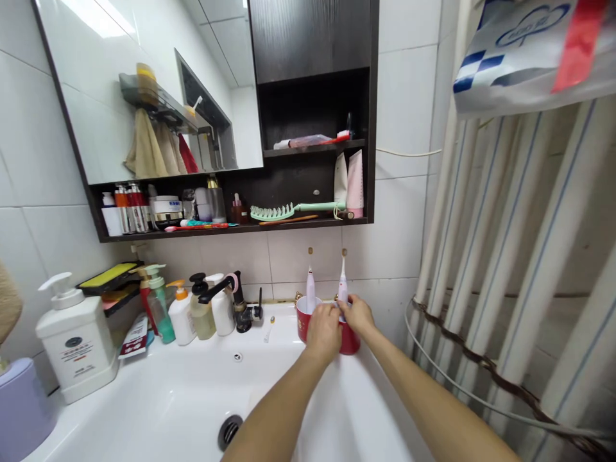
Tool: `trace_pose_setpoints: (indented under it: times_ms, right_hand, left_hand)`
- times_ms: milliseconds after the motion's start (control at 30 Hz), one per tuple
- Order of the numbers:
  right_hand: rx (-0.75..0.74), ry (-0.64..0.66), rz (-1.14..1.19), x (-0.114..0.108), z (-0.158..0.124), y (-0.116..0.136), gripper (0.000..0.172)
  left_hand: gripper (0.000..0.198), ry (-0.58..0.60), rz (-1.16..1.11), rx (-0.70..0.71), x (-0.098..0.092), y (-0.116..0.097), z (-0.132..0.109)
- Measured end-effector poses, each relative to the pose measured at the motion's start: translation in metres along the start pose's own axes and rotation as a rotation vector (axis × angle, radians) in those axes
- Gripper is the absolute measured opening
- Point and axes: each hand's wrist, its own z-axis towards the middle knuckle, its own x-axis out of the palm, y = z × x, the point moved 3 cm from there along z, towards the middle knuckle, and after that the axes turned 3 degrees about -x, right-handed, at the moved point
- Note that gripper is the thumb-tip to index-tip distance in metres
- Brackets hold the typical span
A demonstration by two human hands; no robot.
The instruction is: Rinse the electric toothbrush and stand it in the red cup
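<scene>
Two red cups stand side by side at the sink's back right corner, the left cup [302, 323] and the right cup [350, 340]. A pale electric toothbrush [310, 289] rises upright from the left cup. Another electric toothbrush [342, 285] is upright over the right cup, its lower end hidden. My left hand [325, 330] is closed at the cups, between them, and what its fingers hold is hidden. My right hand [357, 313] is beside the right toothbrush, its fingers bent at the right cup's rim; their grip is partly hidden.
A black faucet [243, 314] stands left of the cups, with several pump bottles beyond it. A small toothbrush head [269, 328] lies on the sink ledge. Above hangs a dark cabinet [317, 77]; white pipes [505, 256] line the right side. A drain [230, 431] is in the basin.
</scene>
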Motion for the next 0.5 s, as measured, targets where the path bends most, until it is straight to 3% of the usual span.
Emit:
trace_pose_setpoints:
  times_ms: [100, 267, 367, 500]
  right_hand:
    - [-0.008, 0.014, -0.008, 0.007, 0.010, -0.001, 0.024]
    - [-0.034, -0.002, -0.002, 0.002, 0.006, 0.004, 0.024]
    - [-0.032, -0.069, 0.000, -0.009, -0.007, 0.012, 0.034]
    - [-0.040, -0.148, -0.005, -0.017, -0.033, 0.029, 0.045]
  left_hand:
    - [0.021, -0.123, 0.085, -0.073, -0.019, 0.015, 0.006]
    - [0.021, -0.077, 0.026, -0.229, -0.037, 0.030, -0.004]
    - [0.017, -0.063, 0.052, -0.189, -0.046, 0.026, -0.027]
    - [0.011, -0.043, 0.179, -0.173, -0.064, 0.022, -0.077]
